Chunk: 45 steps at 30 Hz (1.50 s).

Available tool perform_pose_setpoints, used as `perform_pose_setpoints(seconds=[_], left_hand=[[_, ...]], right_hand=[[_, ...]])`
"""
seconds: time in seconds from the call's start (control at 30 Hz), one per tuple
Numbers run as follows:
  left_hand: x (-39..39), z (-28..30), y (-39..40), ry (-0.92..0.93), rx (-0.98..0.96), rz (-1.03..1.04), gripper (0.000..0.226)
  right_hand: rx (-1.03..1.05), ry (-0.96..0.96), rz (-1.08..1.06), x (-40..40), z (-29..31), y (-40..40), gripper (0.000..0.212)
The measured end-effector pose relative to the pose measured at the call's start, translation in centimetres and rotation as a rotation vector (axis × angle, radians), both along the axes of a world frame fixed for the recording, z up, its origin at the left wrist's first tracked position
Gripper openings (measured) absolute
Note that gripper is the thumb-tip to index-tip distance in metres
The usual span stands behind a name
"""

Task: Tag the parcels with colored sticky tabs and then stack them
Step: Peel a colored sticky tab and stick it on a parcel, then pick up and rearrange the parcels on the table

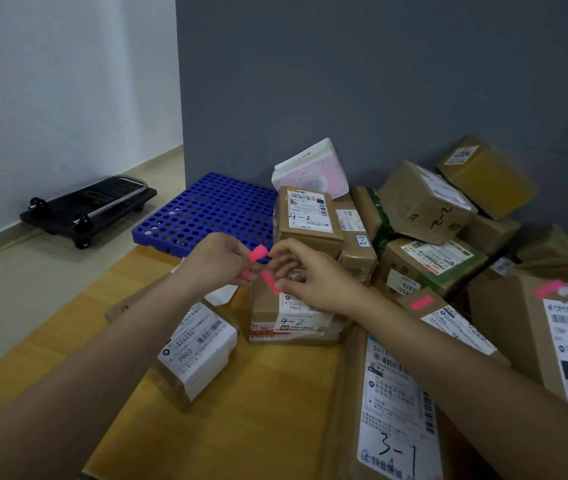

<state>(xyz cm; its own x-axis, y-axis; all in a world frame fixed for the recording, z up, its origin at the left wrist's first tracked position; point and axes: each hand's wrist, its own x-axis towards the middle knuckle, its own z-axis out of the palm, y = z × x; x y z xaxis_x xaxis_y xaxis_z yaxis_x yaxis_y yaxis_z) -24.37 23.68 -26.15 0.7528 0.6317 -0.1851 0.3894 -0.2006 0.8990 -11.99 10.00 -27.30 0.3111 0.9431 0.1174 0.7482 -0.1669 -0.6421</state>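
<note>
A pink sticky tab (269, 280) hangs pinched in the right hand (305, 276), just above a taped brown parcel marked 4-2 (287, 317) on the yellow surface (241, 410). The left hand (218, 259) grips the pink tab pad (257, 253) — both hands close together. A parcel marked P802 (194, 355) lies left; more boxes — two already tagged pink — pile right. A blue pallet (206, 211) sits behind.

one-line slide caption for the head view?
Left hand holds a pad of pink tabs while right hand peels one off above a pile of parcels.
</note>
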Motion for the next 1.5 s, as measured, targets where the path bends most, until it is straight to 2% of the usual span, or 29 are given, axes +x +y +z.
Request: perform_pose_setpoints(seconds=[0.07,0.17,0.23,0.27,0.33,0.4,0.43,0.5,0.63,0.73,0.87,0.97,1.03,1.1,1.17,1.23,1.3,1.37,1.4,1.5], left_hand=[[0.0,0.0,-0.1,0.007,0.001,0.007,0.013],[0.0,-0.1,-0.1,0.011,0.018,0.015,0.014],[-0.1,0.0,-0.1,0.016,0.007,0.026,0.015],[-0.2,0.0,-0.2,0.014,-0.010,0.031,0.015],[-0.4,0.2,-0.4,-0.008,-0.049,0.040,0.011],[-0.7,0.7,-0.8,-0.047,-0.049,0.025,0.004],[-0.9,1.1,-1.2,-0.067,-0.033,0.002,0.004],[-1.4,2.1,-2.2,-0.127,-0.042,-0.082,0.005],[-1.8,3.9,-5.4,-0.244,-0.131,-0.258,0.009],[-1.6,4.2,-7.9,-0.247,-0.079,-0.340,0.017],[-1.2,3.3,-11.1,-0.220,0.126,-0.422,0.026],[-0.9,2.2,-13.2,-0.181,0.196,-0.482,0.019],[-0.8,1.4,-14.0,-0.161,0.250,-0.484,0.013],[-1.0,0.7,-14.4,-0.136,0.323,-0.459,0.010],[-1.5,0.1,-14.6,-0.131,0.412,-0.410,0.015],[-2.5,-0.3,-14.1,-0.122,0.520,-0.317,0.021],[-4.0,-1.0,-12.2,-0.106,0.719,-0.164,0.028],[-5.6,-1.7,-9.7,-0.028,0.899,-0.011,0.038],[-6.7,-1.9,-8.7,0.022,0.934,0.057,0.043],[-9.6,-2.5,-6.6,0.120,0.859,0.220,0.061]], right_hand=[[-0.024,-0.029,0.036,-0.1,0.3,0.0,0.040],[-0.097,-0.357,0.134,-0.5,0.5,0.1,0.041],[-0.144,-0.440,0.146,-0.8,0.7,0.1,0.042],[-0.146,-0.378,0.129,-0.8,0.9,0.0,0.039],[-0.107,-0.114,0.037,-0.9,1.2,-0.2,0.031],[0.010,0.132,-0.096,-0.8,1.5,-0.5,0.027],[0.077,0.194,-0.138,-0.6,1.7,-0.6,0.027],[0.170,0.237,-0.148,-0.9,2.4,-1.1,0.030],[0.327,0.294,-0.183,-2.5,4.8,-3.9,0.011],[0.355,0.261,-0.274,-2.5,6.6,-8.0,0.008],[0.161,0.176,-0.399,-1.6,8.8,-15.7,0.018],[-0.249,0.030,-0.396,-1.7,9.3,-20.9,0.019],[-0.491,0.066,-0.340,-2.7,8.3,-22.4,0.019],[-0.604,0.054,-0.324,-3.2,6.5,-22.6,0.025],[-0.617,-0.173,-0.358,-3.1,5.1,-22.2,0.035],[-0.494,-0.362,-0.407,-3.3,4.7,-21.8,0.033],[-0.276,-0.424,-0.388,-4.1,4.9,-21.0,0.022],[-0.114,-0.434,-0.333,-5.5,5.2,-19.4,0.020],[-0.072,-0.439,-0.298,-6.3,5.3,-18.2,0.020],[-0.002,-0.453,-0.184,-8.7,5.1,-14.1,0.019]])
